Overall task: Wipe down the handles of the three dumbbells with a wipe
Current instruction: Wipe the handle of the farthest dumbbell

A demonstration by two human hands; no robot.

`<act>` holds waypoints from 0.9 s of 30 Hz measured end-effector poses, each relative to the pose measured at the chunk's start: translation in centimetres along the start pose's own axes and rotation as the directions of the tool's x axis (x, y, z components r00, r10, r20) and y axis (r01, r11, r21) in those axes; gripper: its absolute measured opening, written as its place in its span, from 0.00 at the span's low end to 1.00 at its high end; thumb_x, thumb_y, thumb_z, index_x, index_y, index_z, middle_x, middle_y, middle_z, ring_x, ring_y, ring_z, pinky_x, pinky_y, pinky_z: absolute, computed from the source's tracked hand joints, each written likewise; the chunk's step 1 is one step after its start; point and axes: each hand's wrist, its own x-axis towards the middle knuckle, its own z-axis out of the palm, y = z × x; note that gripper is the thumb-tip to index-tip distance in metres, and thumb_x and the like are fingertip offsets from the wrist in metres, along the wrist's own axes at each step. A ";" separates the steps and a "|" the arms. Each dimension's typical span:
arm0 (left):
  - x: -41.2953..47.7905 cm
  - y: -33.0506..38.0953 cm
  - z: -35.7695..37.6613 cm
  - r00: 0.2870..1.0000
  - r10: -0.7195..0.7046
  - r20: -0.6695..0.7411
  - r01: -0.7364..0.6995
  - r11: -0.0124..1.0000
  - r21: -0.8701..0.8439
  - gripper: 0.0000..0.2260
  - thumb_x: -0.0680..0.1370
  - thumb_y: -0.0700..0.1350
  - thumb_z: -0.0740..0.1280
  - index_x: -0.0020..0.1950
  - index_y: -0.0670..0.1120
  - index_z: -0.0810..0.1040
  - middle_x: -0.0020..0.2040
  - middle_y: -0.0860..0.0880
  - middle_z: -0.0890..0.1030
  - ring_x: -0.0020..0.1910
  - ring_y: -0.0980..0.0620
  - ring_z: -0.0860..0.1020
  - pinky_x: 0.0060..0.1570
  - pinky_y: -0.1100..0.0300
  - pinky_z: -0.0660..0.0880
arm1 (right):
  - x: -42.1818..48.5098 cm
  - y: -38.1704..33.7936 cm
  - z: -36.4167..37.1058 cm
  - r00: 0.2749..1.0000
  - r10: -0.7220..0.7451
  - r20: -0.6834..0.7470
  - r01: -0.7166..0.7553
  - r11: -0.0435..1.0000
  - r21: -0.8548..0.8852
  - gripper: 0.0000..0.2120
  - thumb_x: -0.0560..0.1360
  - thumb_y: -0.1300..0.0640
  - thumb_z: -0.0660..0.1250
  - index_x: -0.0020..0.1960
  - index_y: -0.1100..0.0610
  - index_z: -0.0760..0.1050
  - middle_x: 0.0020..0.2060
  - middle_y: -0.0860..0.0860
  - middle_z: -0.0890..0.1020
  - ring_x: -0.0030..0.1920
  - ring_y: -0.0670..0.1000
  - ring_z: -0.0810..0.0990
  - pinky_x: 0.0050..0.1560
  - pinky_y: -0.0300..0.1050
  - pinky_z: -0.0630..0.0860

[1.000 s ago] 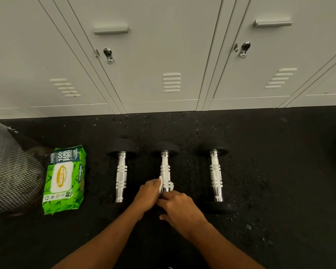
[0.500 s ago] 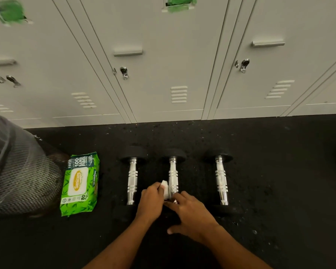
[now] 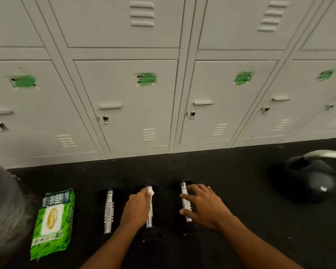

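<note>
Three dumbbells with chrome handles and black ends lie side by side on the dark floor. The left dumbbell (image 3: 108,210) is untouched. My left hand (image 3: 137,207) lies over the middle dumbbell (image 3: 149,220), shut on a white wipe (image 3: 150,191) pressed against the far end of its handle. My right hand (image 3: 202,205) rests on the right dumbbell (image 3: 184,193) with fingers spread across the handle, nothing held in it.
A green pack of wipes (image 3: 52,222) lies left of the dumbbells. A grey mesh object (image 3: 6,206) fills the left edge. A black kettlebell (image 3: 310,177) sits at the right. White lockers (image 3: 136,105) line the back.
My left hand slid the wipe up the middle handle toward its far end. My right hand left the middle dumbbell and landed on the right one. The view tilted up.
</note>
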 end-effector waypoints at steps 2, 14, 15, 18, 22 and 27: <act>0.2 2.3 -0.3 0.998 0.066 0.000 -0.066 0.997 0.045 0.17 0.84 0.54 0.50 0.63 0.50 0.74 0.52 0.44 0.80 0.52 0.45 0.77 0.45 0.54 0.72 | -0.7 1.0 -0.8 0.999 0.023 -0.029 -0.024 1.000 -0.012 0.29 0.77 0.33 0.55 0.74 0.42 0.61 0.74 0.49 0.61 0.75 0.53 0.55 0.74 0.61 0.53; 5.0 8.3 6.2 0.996 -0.006 0.091 -0.021 0.956 0.294 0.13 0.83 0.46 0.56 0.55 0.43 0.79 0.53 0.42 0.79 0.49 0.43 0.79 0.49 0.51 0.76 | 0.0 6.6 4.0 0.985 0.173 -0.017 -0.170 0.980 0.105 0.28 0.75 0.37 0.63 0.70 0.47 0.68 0.69 0.51 0.65 0.68 0.53 0.62 0.64 0.55 0.70; 5.5 8.0 6.8 0.995 -0.041 0.089 0.012 0.952 0.307 0.13 0.82 0.46 0.56 0.55 0.42 0.79 0.53 0.42 0.79 0.49 0.43 0.79 0.49 0.51 0.76 | 0.4 6.6 4.6 0.988 0.152 -0.001 -0.151 0.982 0.116 0.28 0.74 0.36 0.64 0.70 0.48 0.69 0.68 0.51 0.66 0.67 0.53 0.63 0.62 0.54 0.72; 6.6 7.3 9.0 0.987 -0.131 0.088 0.095 0.938 0.334 0.13 0.82 0.45 0.57 0.57 0.42 0.78 0.56 0.41 0.78 0.52 0.41 0.78 0.52 0.51 0.75 | 1.6 6.3 6.2 0.995 0.050 0.088 -0.064 0.985 0.160 0.31 0.71 0.35 0.67 0.69 0.47 0.70 0.66 0.50 0.66 0.65 0.53 0.63 0.58 0.54 0.74; 8.1 7.6 12.3 0.969 -0.216 0.119 0.190 0.962 0.197 0.16 0.82 0.51 0.57 0.53 0.42 0.79 0.56 0.40 0.78 0.52 0.39 0.77 0.50 0.51 0.74 | 2.8 5.6 8.0 0.977 -0.076 0.197 0.040 0.983 0.181 0.32 0.68 0.37 0.72 0.68 0.47 0.71 0.63 0.50 0.68 0.62 0.53 0.65 0.54 0.54 0.75; 8.9 8.2 14.1 0.978 -0.163 0.130 0.161 0.987 0.026 0.19 0.80 0.58 0.57 0.53 0.48 0.83 0.50 0.42 0.81 0.49 0.43 0.79 0.47 0.55 0.75 | 3.3 6.1 9.4 0.941 -0.128 0.314 0.084 0.985 0.151 0.29 0.71 0.49 0.74 0.70 0.48 0.70 0.66 0.53 0.68 0.63 0.56 0.66 0.56 0.56 0.75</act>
